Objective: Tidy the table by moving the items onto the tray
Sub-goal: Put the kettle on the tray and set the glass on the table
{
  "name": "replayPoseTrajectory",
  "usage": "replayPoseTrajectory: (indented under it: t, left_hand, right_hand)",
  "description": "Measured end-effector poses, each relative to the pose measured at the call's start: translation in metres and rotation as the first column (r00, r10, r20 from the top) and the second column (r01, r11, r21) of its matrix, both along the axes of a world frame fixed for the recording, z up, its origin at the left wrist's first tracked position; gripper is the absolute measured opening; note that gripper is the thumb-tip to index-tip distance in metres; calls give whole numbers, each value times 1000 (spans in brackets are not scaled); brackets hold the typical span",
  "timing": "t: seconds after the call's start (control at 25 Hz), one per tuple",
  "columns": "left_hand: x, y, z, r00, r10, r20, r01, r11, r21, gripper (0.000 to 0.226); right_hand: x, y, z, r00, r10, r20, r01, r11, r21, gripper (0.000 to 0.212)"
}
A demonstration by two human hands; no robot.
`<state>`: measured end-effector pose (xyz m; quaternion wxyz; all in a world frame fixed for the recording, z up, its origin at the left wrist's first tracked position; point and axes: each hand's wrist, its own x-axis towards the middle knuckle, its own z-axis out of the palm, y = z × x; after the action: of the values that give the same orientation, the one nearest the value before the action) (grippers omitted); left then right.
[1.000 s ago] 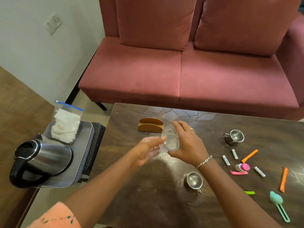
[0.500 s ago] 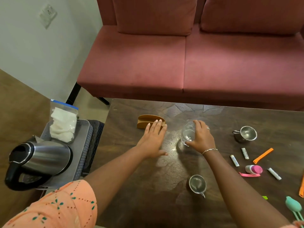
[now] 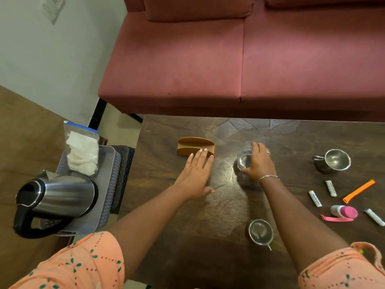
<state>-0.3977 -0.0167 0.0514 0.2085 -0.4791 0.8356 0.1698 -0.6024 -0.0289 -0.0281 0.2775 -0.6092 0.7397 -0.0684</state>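
Note:
My right hand (image 3: 259,163) is wrapped around a clear glass (image 3: 243,157) that stands on the dark wooden table (image 3: 198,236). My left hand (image 3: 196,175) lies flat and open on the table, its fingertips touching the front of a brown wooden holder (image 3: 194,145). The grey tray (image 3: 104,184) sits on a stool left of the table and carries a steel kettle (image 3: 58,198) and a zip bag of white tissue (image 3: 82,151). Two steel cups (image 3: 333,161) (image 3: 260,232), white sachets (image 3: 315,198), an orange clip (image 3: 358,191) and a pink-capped bottle (image 3: 344,211) lie at the right.
A pink strip (image 3: 335,219) lies under the bottle and another white sachet (image 3: 375,216) lies at the right edge. A red sofa (image 3: 229,65) stands just behind the table. A wall (image 3: 41,59) and brown floor are at the left.
The glass went from being held between both hands above the table to standing on it further right. My left hand let go and moved flat onto the table by the wooden holder.

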Motion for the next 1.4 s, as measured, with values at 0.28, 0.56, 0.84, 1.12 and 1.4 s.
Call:
replayPoseTrajectory:
  t: [0.28,0.56,0.84,1.12,1.4]
  left_hand:
    - [-2,-1,-3,999,23,-35,-24,1000,-18,93]
    - [23,8,2,994,74,-74,-79,995,-59,92]
    - [87,35,11,979,196,-58,-199,979,-45,92]
    - [174,44,22,952,300,-54,-304,948,-92,91]
    - [272,42,28,895,430,-116,-443,888,-123,90]
  right_hand:
    - [-1,1,1,999,25,-48,-24,1000,17,95]
    - [14,21,25,979,120,-167,-132,990,-57,84]
    - [89,43,60,961,203,-188,-222,971,-84,81]
    - [181,51,82,948,258,-188,-282,953,-113,81]
    - [273,27,97,941,313,-127,-327,939,-109,79]
